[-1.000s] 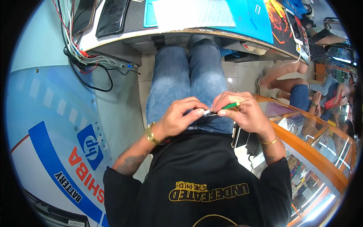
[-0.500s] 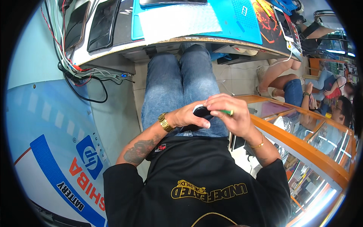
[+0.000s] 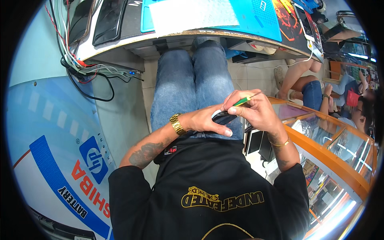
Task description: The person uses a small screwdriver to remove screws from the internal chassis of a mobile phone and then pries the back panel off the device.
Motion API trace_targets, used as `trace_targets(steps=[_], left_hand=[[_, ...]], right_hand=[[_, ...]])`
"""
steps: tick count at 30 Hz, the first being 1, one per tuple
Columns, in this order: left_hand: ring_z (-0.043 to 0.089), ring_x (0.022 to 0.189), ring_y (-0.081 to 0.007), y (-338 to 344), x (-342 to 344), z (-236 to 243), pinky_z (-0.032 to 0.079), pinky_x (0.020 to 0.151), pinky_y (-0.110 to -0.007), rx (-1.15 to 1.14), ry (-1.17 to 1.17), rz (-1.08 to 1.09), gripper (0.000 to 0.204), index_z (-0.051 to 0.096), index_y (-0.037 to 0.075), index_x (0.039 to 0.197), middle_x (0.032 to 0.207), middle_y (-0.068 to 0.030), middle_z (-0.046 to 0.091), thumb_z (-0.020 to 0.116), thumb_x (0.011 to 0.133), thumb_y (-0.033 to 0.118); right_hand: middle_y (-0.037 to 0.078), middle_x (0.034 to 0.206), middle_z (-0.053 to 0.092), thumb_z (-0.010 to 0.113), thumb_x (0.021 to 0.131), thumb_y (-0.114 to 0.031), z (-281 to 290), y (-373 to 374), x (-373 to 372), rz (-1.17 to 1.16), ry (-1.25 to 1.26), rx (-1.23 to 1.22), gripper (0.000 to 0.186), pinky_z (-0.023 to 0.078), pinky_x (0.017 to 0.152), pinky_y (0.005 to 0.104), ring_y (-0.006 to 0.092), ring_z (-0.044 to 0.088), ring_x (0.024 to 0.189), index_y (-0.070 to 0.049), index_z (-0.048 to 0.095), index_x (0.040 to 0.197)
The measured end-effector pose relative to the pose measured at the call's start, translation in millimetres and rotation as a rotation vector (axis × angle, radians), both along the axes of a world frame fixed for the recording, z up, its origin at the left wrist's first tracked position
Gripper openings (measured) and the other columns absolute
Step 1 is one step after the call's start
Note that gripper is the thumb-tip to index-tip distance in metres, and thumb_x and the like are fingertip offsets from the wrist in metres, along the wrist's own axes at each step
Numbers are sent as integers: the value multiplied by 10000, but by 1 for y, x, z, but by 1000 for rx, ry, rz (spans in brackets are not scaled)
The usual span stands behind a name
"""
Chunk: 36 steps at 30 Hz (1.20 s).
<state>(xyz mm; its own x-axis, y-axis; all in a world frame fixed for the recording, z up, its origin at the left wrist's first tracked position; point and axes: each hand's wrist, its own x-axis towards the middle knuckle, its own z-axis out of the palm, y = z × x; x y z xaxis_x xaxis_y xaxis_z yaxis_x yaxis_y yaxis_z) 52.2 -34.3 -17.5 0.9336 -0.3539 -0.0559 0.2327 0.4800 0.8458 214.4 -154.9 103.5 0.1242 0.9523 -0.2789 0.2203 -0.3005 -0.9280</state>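
Above my lap, my left hand (image 3: 203,121) is wrapped around a dark phone (image 3: 225,117) held on edge, its thumb along the near side. A pale rim shows at the phone's upper left. My right hand (image 3: 260,114) has its fingertips against the phone's top edge. Lodged between the fingers of that same hand is a small screwdriver (image 3: 242,101) with a green and yellow handle, its thin shaft pointing up and right, away from the phone. Much of the phone is covered by my fingers.
Ahead is a workbench with a blue mat (image 3: 260,18), a white bubble-wrap sheet (image 3: 192,16), a large dark phone (image 3: 110,24) and a white phone (image 3: 305,24). Cables (image 3: 86,72) hang at its left end. A wood-framed glass case (image 3: 316,132) stands on my right; people sit beyond it.
Both hands have shifted slightly right with the phone. My right hand has turned, so the screwdriver now slants up to the right and its shaft shows. The bench sits a little higher in view.
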Motion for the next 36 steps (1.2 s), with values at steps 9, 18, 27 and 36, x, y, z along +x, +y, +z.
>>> trace_targets(steps=[9,18,27,36], left_hand=[[559,1071,-153,-6,2,-3,496,948,-331,-71,70,-52,710,528,9,1345,1125,-46,568,893,793,266],[558,1226,-185,2,4,-3,451,1066,-351,-132,44,-72,775,487,-13,1444,1323,-87,589,868,815,232],[534,1271,-180,12,-1,2,395,1114,-358,-54,-141,82,890,538,12,1427,1319,-56,616,936,737,408],[620,1107,-169,13,3,5,472,1017,-342,-78,-135,104,747,622,17,1300,1122,-60,693,945,725,368]], right_hand=[[58,920,693,728,953,-122,2,9,15,37,297,-221,135,500,755,289,133,633,834,12,709,944],[83,931,717,718,928,-29,16,8,-2,-117,301,-249,67,560,861,366,168,694,865,36,717,945],[119,998,732,769,818,18,35,-12,-32,12,-495,301,158,568,889,405,320,719,909,-8,730,969],[165,1009,752,758,780,20,-2,-21,-22,85,-531,622,210,604,929,484,348,739,960,19,724,987]])
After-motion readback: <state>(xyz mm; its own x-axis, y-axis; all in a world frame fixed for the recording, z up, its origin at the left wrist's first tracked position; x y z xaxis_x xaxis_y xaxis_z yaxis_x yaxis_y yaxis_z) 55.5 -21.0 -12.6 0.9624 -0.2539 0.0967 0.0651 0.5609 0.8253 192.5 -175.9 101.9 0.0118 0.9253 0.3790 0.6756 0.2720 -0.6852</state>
